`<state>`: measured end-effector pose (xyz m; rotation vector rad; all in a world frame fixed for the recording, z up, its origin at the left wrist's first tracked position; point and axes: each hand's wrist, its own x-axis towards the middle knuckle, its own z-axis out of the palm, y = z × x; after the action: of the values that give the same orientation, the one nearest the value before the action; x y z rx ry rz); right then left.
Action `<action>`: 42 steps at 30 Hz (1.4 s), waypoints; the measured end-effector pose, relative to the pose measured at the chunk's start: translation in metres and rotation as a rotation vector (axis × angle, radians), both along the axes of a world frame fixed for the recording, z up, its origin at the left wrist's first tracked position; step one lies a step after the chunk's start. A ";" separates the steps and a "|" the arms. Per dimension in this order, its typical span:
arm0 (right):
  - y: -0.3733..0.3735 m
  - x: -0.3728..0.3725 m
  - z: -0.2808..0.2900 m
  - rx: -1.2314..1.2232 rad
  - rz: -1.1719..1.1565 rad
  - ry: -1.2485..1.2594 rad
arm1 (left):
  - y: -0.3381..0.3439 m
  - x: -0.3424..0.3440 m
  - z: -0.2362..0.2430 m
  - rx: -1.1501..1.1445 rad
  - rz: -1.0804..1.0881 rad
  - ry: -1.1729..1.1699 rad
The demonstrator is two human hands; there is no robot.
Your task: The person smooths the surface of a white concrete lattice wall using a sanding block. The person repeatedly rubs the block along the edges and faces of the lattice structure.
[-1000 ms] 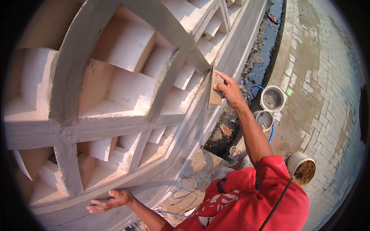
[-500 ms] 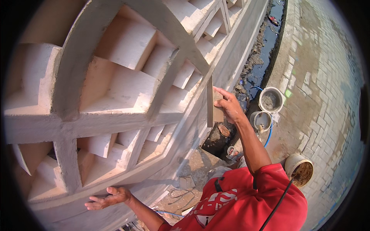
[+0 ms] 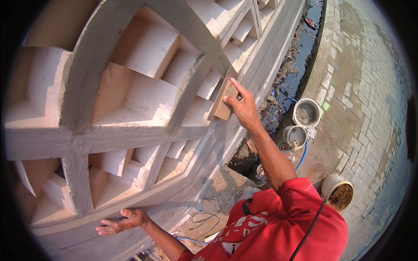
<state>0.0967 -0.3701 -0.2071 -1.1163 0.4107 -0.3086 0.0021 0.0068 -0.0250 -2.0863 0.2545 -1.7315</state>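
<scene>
A pale plastered lattice wall point(image 3: 77, 138) with square recesses and protruding blocks fills the left half. My right hand point(image 3: 241, 104) grips a flat trowel point(image 3: 225, 98), a thin plate with a wooden block on it, and holds it against the wall's edge to the right of the middle recesses. My index finger lies along the block and my thumb presses on it. My left hand point(image 3: 123, 224) is low at the wall's lower band, palm turned partly up, fingers apart and nothing in it.
Right of the wall runs a ditch point(image 3: 296, 56) with dark water and rubble. Beside it stand a bucket of grey mix point(image 3: 306, 114), a smaller pail point(image 3: 297, 135) with a blue hose point(image 3: 303, 156), and a stained bucket point(image 3: 340, 195) on the paved path point(image 3: 365, 113).
My right hand moved down with the trowel, then back up and leftward onto the wall's edge, where the trowel now tilts. My left hand has shifted only slightly.
</scene>
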 end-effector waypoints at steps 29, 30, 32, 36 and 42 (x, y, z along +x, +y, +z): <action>-0.022 -0.011 -0.011 -0.160 0.124 0.084 | -0.003 0.002 0.002 0.009 -0.003 0.011; -0.016 -0.017 -0.007 -0.209 0.158 0.090 | -0.002 0.002 0.002 0.011 0.000 0.010; -0.015 -0.030 -0.008 -0.167 0.211 0.078 | 0.000 0.001 0.001 0.009 0.013 0.010; -0.021 -0.031 0.009 -0.095 0.136 0.039 | -0.001 -0.002 0.001 0.008 0.041 0.014; 0.001 0.004 0.021 -0.305 -0.071 0.006 | -0.002 0.001 0.000 0.001 0.019 0.011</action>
<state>0.1012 -0.3695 -0.1858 -1.4029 0.4180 -0.4415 0.0035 0.0043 -0.0247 -2.0908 0.2380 -1.7091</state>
